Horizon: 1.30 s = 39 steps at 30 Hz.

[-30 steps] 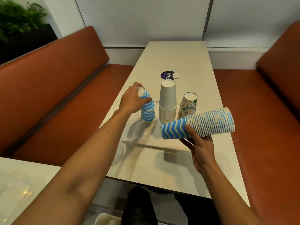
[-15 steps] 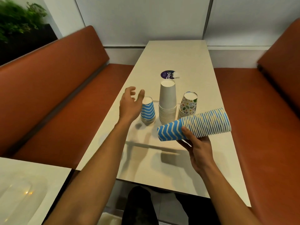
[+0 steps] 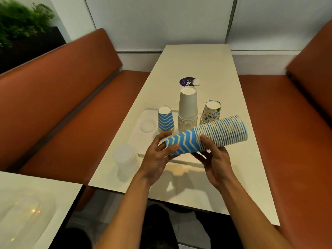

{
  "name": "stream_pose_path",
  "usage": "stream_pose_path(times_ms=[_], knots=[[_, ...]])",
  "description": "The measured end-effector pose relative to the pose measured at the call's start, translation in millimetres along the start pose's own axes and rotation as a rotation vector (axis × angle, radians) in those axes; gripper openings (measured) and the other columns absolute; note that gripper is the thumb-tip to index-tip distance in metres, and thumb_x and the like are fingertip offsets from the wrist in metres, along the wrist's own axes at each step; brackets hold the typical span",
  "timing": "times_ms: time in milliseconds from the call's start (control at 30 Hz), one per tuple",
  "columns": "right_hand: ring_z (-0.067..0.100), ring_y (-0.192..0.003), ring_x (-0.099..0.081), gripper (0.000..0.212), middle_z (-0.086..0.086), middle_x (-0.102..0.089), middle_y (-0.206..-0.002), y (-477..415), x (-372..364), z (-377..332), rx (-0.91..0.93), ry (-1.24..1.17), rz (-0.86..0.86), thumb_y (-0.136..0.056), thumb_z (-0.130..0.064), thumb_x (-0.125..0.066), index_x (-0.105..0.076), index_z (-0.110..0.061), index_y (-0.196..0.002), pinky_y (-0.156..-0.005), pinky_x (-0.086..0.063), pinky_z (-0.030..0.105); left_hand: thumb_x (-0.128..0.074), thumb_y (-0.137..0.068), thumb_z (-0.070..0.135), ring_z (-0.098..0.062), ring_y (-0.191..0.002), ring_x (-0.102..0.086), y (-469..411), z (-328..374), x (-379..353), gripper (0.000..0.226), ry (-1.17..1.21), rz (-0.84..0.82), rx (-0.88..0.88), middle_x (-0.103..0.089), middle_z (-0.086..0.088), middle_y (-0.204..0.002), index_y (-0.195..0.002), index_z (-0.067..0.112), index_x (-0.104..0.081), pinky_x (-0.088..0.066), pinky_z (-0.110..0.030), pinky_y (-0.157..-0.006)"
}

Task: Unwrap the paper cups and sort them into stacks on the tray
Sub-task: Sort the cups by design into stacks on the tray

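Your left hand (image 3: 158, 156) curls round the end cup while your right hand (image 3: 214, 159) cradles the nested cups (image 3: 224, 132) sideways over the tray's (image 3: 142, 141) near edge, short of the blue stack (image 3: 165, 121); light, thin paper probably crushes easily, so pinch softly near the stiffer base.

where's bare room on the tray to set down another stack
Left end of the tray, beside the short blue zigzag stack, is bare. So is the table beyond the purple sticker. Crowded: zigzag, white stack and patterned stack stand close in a row.
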State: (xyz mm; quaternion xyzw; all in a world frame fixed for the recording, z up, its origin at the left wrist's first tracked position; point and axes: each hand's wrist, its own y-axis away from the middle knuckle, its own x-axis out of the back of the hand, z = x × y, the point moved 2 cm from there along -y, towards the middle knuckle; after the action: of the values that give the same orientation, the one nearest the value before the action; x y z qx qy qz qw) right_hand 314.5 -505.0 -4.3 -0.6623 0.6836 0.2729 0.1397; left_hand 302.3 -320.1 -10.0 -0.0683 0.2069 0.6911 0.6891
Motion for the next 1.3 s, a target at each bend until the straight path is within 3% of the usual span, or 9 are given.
stream_pose_path(times_ms=[233, 433, 533, 700, 833, 967, 1100, 1200, 1300], knots=[[0.019, -0.108, -0.069, 0.039, -0.002, -0.077, -0.104, -1.7, 4.5, -10.6, 0.030, -0.020, 0.046, -0.077, -0.019, -0.074, -0.066, -0.016, -0.115, -0.090, -0.058, 0.041, -0.077, -0.089, 0.041, -0.025, -0.084, -0.071, 1.5, 11.7, 10.2, 0.039, -0.098, 0.188, 0.002, -0.074, -0.008, -0.100, -0.112, 0.010, -0.070, -0.057, -0.031, -0.068], [0.023, -0.117, -0.069, 0.064, 0.006, -0.072, -0.122, -8.7, 11.1, -18.4, 0.052, -0.100, 0.094, -0.078, -0.019, -0.076, -0.058, -0.005, -0.138, -0.090, -0.061, 0.039, -0.074, -0.092, 0.042, -0.018, -0.072, -0.067, -18.5, 45.7, 29.2, 0.035, -0.214, 0.405, -0.141, -0.071, -0.006, -0.090, -0.108, 0.012, -0.066, -0.054, -0.027, -0.057], [0.023, -0.118, -0.068, 0.066, 0.007, -0.071, -0.124, -10.7, 18.3, -18.7, 0.062, -0.094, 0.121, -0.078, -0.019, -0.076, -0.057, -0.006, -0.140, -0.087, -0.062, 0.035, -0.083, -0.083, 0.046, -0.011, -0.076, -0.068, -37.1, 73.8, 38.6, 0.049, -0.326, 0.525, -0.294, -0.071, -0.002, -0.095, -0.112, 0.018, -0.057, -0.056, -0.028, -0.060], [0.023, -0.116, -0.070, 0.063, 0.005, -0.074, -0.119, -11.1, 25.6, -15.1, 0.037, -0.066, 0.110, -0.078, -0.020, -0.076, -0.058, -0.010, -0.137, -0.087, -0.063, 0.037, -0.088, -0.075, 0.051, -0.012, -0.098, -0.063, -77.8, 109.6, 34.6, 0.056, -0.710, 0.570, -0.445, -0.064, 0.009, -0.103, -0.109, 0.023, -0.054, -0.053, -0.031, -0.083], [0.026, -0.119, -0.069, 0.053, 0.004, -0.074, -0.115, -12.9, 26.0, -10.2, 0.011, -0.057, 0.104, -0.074, -0.026, -0.079, -0.062, -0.016, -0.123, -0.089, -0.063, 0.042, -0.085, -0.077, 0.054, -0.019, -0.103, -0.058, -108.0, 113.8, 21.0, 0.061, -0.948, 0.501, -0.410, -0.063, 0.004, -0.109, -0.115, 0.019, -0.053, -0.044, -0.031, -0.078], [0.023, -0.117, -0.070, 0.085, 0.003, -0.075, -0.117, -14.5, 26.3, -7.8, 0.026, -0.010, 0.089, -0.050, -0.044, -0.100, -0.064, -0.018, -0.122, -0.085, -0.064, 0.041, -0.084, -0.077, 0.057, -0.024, -0.100, -0.059, -129.1, 106.9, 13.3, 0.066, -1.125, 0.453, -0.325, -0.065, -0.002, -0.114, -0.118, 0.020, -0.050, -0.050, -0.038, -0.082], [0.029, -0.125, -0.065, 0.064, 0.005, -0.074, -0.119, -14.9, 25.8, -7.1, 0.015, 0.008, 0.066, -0.063, -0.034, -0.088, -0.065, -0.018, -0.120, -0.085, -0.064, 0.039, -0.084, -0.076, 0.057, -0.029, -0.102, -0.061, -139.8, 91.6, 12.6, 0.068, -1.202, 0.413, -0.236, -0.066, -0.008, -0.119, -0.121, 0.020, -0.049, -0.054, -0.044, -0.087], [0.023, -0.118, -0.070, 0.091, 0.003, -0.076, -0.117, -15.8, 23.7, -6.2, 0.023, 0.029, 0.054, -0.041, -0.049, -0.102, -0.067, -0.020, -0.119, -0.085, -0.064, 0.039, -0.084, -0.076, 0.060, -0.028, -0.108, -0.061, -139.2, 81.4, 12.3, 0.073, -1.199, 0.367, -0.197, -0.063, -0.007, -0.124, -0.126, 0.020, -0.048, -0.052, -0.042, -0.088], [0.022, -0.115, -0.070, 0.097, 0.001, -0.076, -0.115, -14.2, 22.8, -6.2, 0.016, 0.026, 0.043, -0.034, -0.052, -0.103, -0.067, -0.021, -0.118, -0.085, -0.064, 0.039, -0.076, -0.079, 0.067, -0.024, -0.117, -0.058, -126.9, 77.5, 12.2, 0.075, -1.113, 0.429, -0.252, -0.059, -0.002, -0.132, -0.131, 0.021, -0.049, -0.052, -0.044, -0.095]])
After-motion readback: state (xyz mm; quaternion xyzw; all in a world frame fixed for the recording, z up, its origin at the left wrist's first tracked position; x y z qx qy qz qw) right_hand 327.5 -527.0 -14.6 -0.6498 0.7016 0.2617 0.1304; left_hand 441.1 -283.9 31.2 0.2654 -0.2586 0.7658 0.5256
